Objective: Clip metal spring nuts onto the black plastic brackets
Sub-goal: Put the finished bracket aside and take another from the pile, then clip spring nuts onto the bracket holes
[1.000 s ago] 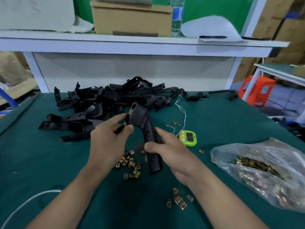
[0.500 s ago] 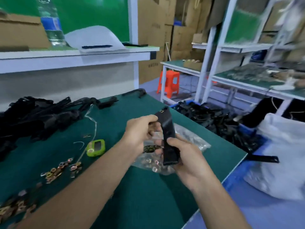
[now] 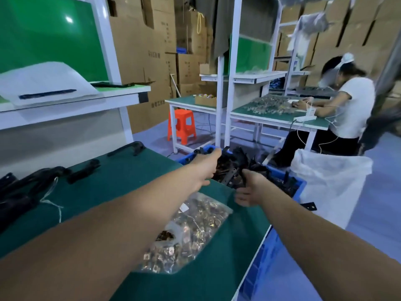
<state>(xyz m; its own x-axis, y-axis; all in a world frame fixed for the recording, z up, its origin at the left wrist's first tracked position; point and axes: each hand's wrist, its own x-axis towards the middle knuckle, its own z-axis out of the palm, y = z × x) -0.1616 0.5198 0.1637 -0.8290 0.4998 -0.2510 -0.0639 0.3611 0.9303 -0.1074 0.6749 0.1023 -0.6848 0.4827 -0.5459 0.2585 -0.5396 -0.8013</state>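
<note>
The left hand (image 3: 207,168) reaches over the blue crate (image 3: 298,187), fingers extended, holding nothing. The right hand (image 3: 251,187) hangs loose-fingered beside a black bracket (image 3: 235,170) on the crate's pile; whether they touch is unclear

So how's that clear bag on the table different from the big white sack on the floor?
The clear bag lies flat on the green table; the white sack stands upright on the floor. The clear bag is smaller and shows metal nuts inside; the white sack hides its contents. Both look like plastic.
</note>
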